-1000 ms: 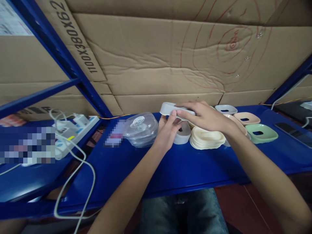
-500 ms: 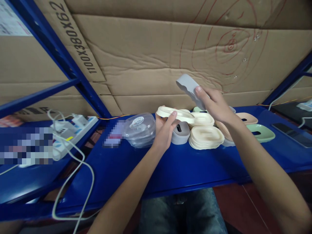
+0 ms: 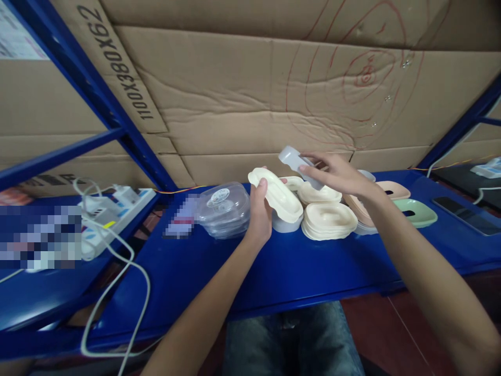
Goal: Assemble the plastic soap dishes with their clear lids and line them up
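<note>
My left hand [image 3: 260,216] grips a cream oval plastic dish [image 3: 282,197], thumb on its face, tilted with its hollow side partly toward me. Up and to the right, my right hand [image 3: 338,171] pinches a grey oval plastic piece [image 3: 290,157] with a wavy edge, held in the air with its far end raised. Below the hands stand a stack of cream dishes [image 3: 329,224], more cream dishes [image 3: 320,194] behind it, and grey pieces [image 3: 287,226] partly hidden by the held dish.
Stacked clear plastic containers [image 3: 225,214] stand on the left of the blue table [image 3: 313,271]. Peach [image 3: 400,189] and green [image 3: 425,214] slotted dishes lie right, beside a dark phone [image 3: 469,215]. A power strip [image 3: 117,219] with loose white cables is far left; cardboard [image 3: 227,94] stands behind.
The cream dish has turned from nearly level to steeply tilted in my left hand. My right hand has lowered the grey piece and shifted its fingers on it.
</note>
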A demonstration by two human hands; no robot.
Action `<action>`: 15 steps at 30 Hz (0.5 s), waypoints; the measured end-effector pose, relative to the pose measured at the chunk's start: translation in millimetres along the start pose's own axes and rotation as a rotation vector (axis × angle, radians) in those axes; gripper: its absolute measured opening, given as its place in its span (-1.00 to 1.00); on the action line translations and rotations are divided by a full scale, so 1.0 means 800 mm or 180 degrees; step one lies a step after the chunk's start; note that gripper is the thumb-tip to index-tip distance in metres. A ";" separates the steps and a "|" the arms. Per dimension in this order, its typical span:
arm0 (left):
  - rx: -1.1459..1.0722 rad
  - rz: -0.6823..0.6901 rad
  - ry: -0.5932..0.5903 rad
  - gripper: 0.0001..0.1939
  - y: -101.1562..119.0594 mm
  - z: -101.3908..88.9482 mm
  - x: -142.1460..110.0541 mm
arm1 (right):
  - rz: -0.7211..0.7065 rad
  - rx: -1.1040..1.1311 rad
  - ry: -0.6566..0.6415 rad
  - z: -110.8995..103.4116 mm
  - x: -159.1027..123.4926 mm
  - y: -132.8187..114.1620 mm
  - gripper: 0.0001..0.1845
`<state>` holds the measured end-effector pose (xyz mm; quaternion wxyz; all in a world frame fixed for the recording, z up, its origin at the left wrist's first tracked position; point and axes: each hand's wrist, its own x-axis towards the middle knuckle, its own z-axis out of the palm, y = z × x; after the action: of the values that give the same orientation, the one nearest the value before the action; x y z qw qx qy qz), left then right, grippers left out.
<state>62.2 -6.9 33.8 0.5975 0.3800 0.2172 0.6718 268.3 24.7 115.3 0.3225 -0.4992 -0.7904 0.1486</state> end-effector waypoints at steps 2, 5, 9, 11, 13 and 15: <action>0.0020 0.0111 -0.0008 -0.08 0.001 0.001 -0.003 | 0.0113 -0.0492 0.0054 0.005 -0.002 -0.001 -0.30; -0.0100 0.0075 -0.0089 -0.10 0.002 0.003 -0.008 | 0.0361 -0.1252 -0.0165 0.020 -0.006 -0.019 -0.25; -0.0242 0.0217 -0.0083 -0.11 0.005 0.002 -0.008 | 0.0861 -0.1898 -0.0545 0.048 -0.007 -0.054 -0.06; -0.0253 0.0335 -0.0040 -0.16 0.006 0.000 -0.005 | 0.0943 -0.2011 -0.0588 0.059 -0.005 -0.066 0.01; -0.0264 0.0448 -0.0029 -0.21 0.008 -0.002 -0.003 | 0.0947 -0.2047 -0.0608 0.065 -0.002 -0.072 0.05; -0.0287 0.0574 -0.0021 -0.25 0.010 -0.002 -0.003 | 0.0941 -0.2059 -0.0641 0.067 0.001 -0.075 0.07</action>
<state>55.8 -10.6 37.6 0.5518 0.3730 0.1497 0.7308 191.0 2.6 108.5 0.0437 -0.6670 -0.7437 -0.0156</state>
